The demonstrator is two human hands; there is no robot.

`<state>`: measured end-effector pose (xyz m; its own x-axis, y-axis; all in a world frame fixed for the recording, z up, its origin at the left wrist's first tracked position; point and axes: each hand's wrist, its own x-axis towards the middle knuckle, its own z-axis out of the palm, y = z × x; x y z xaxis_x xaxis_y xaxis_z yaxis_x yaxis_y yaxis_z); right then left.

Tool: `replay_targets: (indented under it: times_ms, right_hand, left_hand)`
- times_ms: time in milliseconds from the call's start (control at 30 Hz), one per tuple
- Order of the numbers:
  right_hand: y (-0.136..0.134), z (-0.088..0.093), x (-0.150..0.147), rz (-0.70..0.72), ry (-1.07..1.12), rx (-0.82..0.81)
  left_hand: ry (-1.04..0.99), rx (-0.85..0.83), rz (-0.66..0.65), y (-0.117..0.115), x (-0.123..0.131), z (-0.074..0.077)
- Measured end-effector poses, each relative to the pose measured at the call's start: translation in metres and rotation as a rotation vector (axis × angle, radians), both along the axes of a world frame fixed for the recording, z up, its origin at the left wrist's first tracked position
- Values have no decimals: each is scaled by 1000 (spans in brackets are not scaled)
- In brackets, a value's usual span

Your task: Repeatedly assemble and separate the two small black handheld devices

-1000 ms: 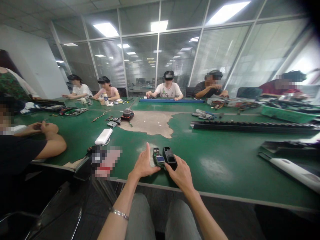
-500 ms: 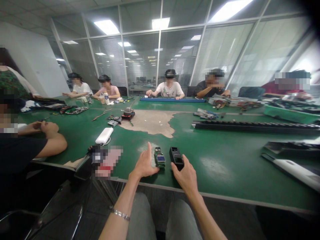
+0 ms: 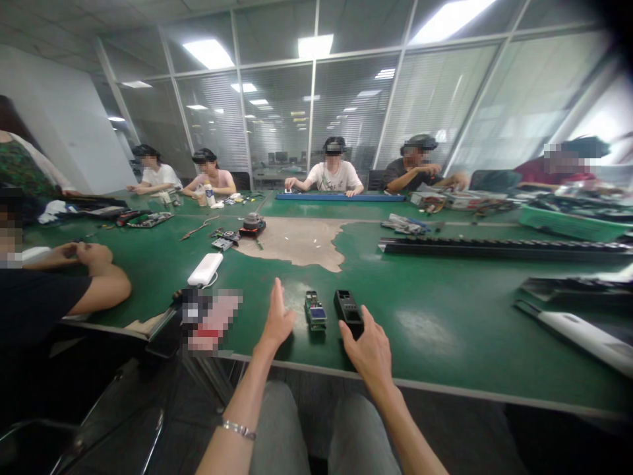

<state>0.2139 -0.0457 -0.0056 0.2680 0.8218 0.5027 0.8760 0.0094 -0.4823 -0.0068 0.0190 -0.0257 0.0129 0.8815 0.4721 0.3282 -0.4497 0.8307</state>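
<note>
A small green circuit board (image 3: 315, 313) with a blue display lies on the green table in front of me. To its right is a black plastic housing (image 3: 349, 308) with cut-out openings. My left hand (image 3: 277, 321) stands on edge left of the board, apart from it, fingers stretched out and nothing held. At the housing's near right end is my right hand (image 3: 370, 340), thumb on one side and fingers on the other, spread apart. Whether its fingertips touch the housing I cannot tell.
Left of my hands lie a white power bank (image 3: 206, 269) and a blurred pink packet (image 3: 217, 323). Long black rails (image 3: 494, 249) and a green basket (image 3: 573, 224) are on the right. Several people sit around the table (image 3: 445, 290); one person's forearm (image 3: 111, 287) rests at the left.
My left hand has moved left, away from the circuit board. My right hand stays by the housing, almost unmoved.
</note>
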Motion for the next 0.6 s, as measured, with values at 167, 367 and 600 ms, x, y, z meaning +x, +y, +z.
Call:
replay_targets:
  times_ms: [167, 367, 600]
  right_hand:
    - [1, 24, -5, -5, 75, -19]
    - [-2, 61, -35, 84, 107, 37]
    - [2, 58, -63, 111, 1, -43]
  left_hand:
    - [20, -4, 213, 9, -3, -7]
    - [222, 106, 254, 5, -1, -3]
    - [300, 130, 258, 1, -1, 1]
